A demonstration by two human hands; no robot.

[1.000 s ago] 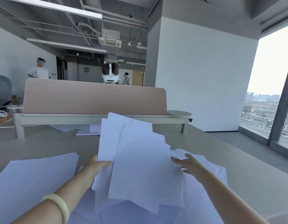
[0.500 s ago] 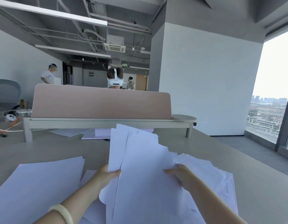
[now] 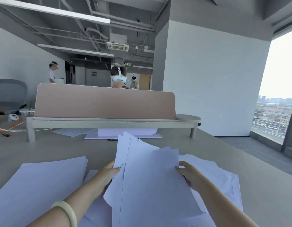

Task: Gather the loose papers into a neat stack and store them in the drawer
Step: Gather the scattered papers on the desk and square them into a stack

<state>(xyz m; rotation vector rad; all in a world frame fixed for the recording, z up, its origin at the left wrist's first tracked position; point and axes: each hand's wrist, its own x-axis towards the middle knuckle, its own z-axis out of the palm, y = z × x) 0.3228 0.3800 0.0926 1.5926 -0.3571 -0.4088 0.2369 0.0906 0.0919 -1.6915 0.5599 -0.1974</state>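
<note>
A fanned bundle of white papers (image 3: 148,174) stands tilted upward in front of me, its sheets uneven at the top. My left hand (image 3: 107,173) grips the bundle's left edge, thumb on the front sheet. My right hand (image 3: 189,174) holds the right edge with curled fingers. More loose sheets (image 3: 223,181) lie spread under and to the right of the bundle. A separate pile of papers (image 3: 43,182) lies flat on the desk at the left. No drawer is in view.
The grey desk (image 3: 264,190) runs forward to a pink divider panel (image 3: 104,102) on a raised shelf (image 3: 109,122). Papers and a pink pad (image 3: 124,134) lie under the shelf. A person in a headset sits behind the divider; others stand further back.
My right hand has closed on the bundle's right edge. Both hands have pushed the sheets closer together, so the fan is narrower, and the view has tilted upward.
</note>
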